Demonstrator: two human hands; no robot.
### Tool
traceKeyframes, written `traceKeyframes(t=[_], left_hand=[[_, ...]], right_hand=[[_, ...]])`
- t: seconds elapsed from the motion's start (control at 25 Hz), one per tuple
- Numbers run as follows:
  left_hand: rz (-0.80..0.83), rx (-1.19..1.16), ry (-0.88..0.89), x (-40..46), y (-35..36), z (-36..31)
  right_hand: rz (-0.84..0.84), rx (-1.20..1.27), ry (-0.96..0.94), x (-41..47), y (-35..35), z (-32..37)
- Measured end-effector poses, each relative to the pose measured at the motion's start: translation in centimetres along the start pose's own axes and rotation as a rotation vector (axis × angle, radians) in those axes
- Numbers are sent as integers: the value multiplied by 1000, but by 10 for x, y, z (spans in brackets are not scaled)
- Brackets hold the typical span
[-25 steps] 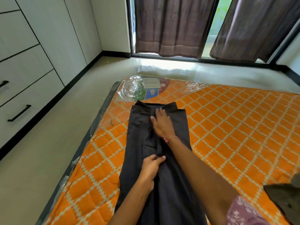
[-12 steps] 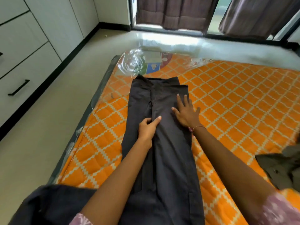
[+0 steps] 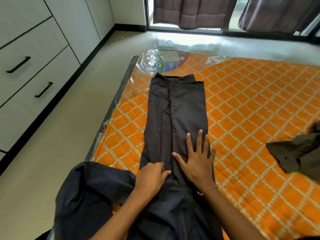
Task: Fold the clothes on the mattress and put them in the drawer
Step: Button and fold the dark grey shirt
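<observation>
Both hands have slid down the trousers (image 3: 176,110): right hand (image 3: 197,161) flat, fingers spread, smoothing; left hand (image 3: 150,177) loosely curled, steadying the crease.

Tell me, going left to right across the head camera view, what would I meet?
Drawers → bare floor → dark trousers lying on the orange mattress, under both hands → crumpled olive garment.

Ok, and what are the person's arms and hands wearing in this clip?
Both hands are bare, no gloves or rings visible. The right hand has a thin pink-red thread bracelet at the wrist. The left hand and forearm show nothing worn. No sleeves in view.
</observation>
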State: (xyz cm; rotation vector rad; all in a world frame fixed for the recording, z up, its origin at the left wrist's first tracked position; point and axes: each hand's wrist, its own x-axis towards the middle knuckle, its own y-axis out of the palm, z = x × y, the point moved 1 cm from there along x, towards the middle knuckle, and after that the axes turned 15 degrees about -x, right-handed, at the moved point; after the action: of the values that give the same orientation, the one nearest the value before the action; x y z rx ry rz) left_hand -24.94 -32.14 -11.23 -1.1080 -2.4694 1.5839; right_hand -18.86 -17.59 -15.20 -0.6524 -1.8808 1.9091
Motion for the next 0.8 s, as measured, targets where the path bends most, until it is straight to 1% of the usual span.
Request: traceKeyframes(t=[0.04,0.08,0.16,0.2,0.24,0.28,0.32,0.36,0.4,0.44,0.48,0.52,0.56,0.6,0.64,0.68,0.72,0.76,0.8], left_hand=[[-9,51,3,-5,-2,6],[-2,110,13,-9,-1,11],[6,212,67,-18,2,15],[-12,206,91,-20,1,15],[-69,144,147,-24,-2,15],[-177,50,236,-32,-7,18],[-342,-41,315,-47,-12,24],[-551,-84,361,-64,-16,35],[-738,-89,305,-86,-17,50],[-880,-85,163,-108,-15,67],[-943,-88,-44,-127,-15,84],[-910,-136,-266,-142,-15,100],[-800,-240,-454,-148,-15,114],[-680,-355,-567,-148,-16,128],[-615,-427,-611,-147,-21,141],[-600,-486,-606,-143,-29,159],[-612,-552,-598,-139,-42,173],[-636,-682,-598,-136,-57,185],[-642,-848,-604,-135,-73,197]], right_hand=[[-28,-19,-54,-6,3,3],[-20,-43,-108,-11,7,5],[67,-78,-179,-21,13,7],[83,-69,-175,-20,17,3],[114,-57,-169,-16,16,-1],[133,-14,-166,-13,10,-3],[151,76,-141,-14,0,-3],[131,194,-94,-15,-9,-2],[70,298,-55,-20,-18,1],[-14,358,-44,-28,-26,7],[-86,396,-73,-40,-35,18],[-117,421,-138,-56,-42,32],[-112,423,-232,-73,-46,47],[-75,378,-344,-93,-43,64],[-38,259,-466,-117,-37,81],[-42,97,-562,-140,-27,96],[-70,-42,-609,-156,-17,107],[-101,-131,-604,-165,-10,114],[-116,-160,-573,-168,-7,117]])
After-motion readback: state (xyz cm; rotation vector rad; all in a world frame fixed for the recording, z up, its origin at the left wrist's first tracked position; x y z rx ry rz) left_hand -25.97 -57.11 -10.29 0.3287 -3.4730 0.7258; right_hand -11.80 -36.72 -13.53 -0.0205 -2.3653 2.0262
